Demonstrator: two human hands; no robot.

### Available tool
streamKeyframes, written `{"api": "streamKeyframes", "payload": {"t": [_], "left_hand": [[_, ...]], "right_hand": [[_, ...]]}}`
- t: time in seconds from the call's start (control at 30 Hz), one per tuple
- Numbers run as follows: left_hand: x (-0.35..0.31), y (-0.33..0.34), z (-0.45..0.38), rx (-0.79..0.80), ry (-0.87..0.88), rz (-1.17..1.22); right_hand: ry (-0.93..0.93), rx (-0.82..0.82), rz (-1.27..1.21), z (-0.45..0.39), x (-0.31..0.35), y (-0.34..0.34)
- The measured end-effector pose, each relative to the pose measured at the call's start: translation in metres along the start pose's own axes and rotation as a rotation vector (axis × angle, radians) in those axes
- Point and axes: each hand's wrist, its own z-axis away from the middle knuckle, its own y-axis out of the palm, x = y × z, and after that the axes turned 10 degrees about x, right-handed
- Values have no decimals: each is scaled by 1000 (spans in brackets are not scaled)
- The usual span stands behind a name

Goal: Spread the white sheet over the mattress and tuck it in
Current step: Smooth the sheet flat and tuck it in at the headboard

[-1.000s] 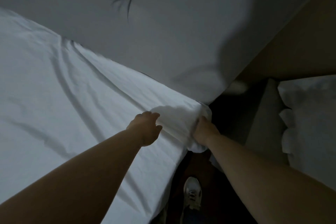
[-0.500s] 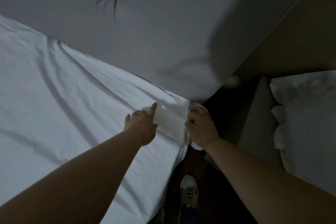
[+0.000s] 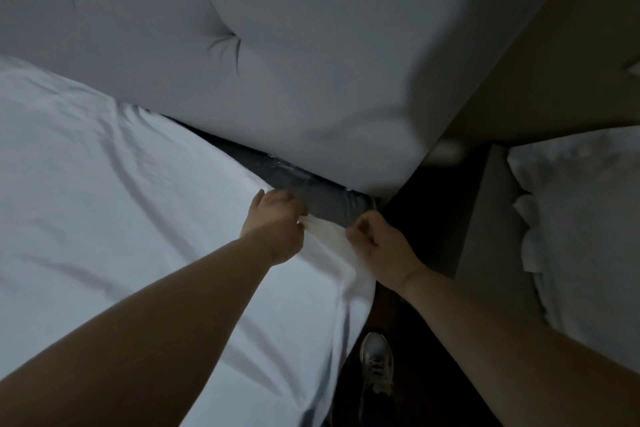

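The white sheet (image 3: 104, 201) covers most of the bed on the left. At the head corner it is pulled back, baring a dark, shiny strip of mattress (image 3: 304, 180) under the padded headboard (image 3: 277, 45). My left hand (image 3: 273, 225) grips the sheet's edge on top of the bed. My right hand (image 3: 377, 243) pinches the same edge at the corner. A short stretch of sheet is held taut between them.
A grey bedside unit (image 3: 485, 218) stands right of the corner, with white pillows (image 3: 581, 236) piled beyond it. A narrow dark floor gap (image 3: 426, 204) runs beside the bed, with my shoe (image 3: 377, 364) in it.
Both hands have pulled the sheet's corner back from the headboard, uncovering the dark mattress strip. The view has shifted, so the headboard's tuft now sits further right.
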Motion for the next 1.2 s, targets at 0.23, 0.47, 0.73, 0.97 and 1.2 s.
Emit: {"api": "streamKeyframes", "payload": {"t": [0.23, 0.47, 0.73, 0.97, 1.2], "left_hand": [[-2, -2, 7, 51, 37, -25], [-1, -1, 0, -5, 93, -65], [-18, 11, -18, -17, 103, -156], [-50, 35, -32, 18, 136, -74], [-63, 22, -33, -115, 153, -168]], "right_hand": [[294, 384, 397, 11, -11, -5], [456, 404, -304, 24, -19, -21], [528, 264, 397, 11, -59, -41], [334, 116, -99, 33, -56, -43], [364, 71, -51, 34, -58, -51]]}}
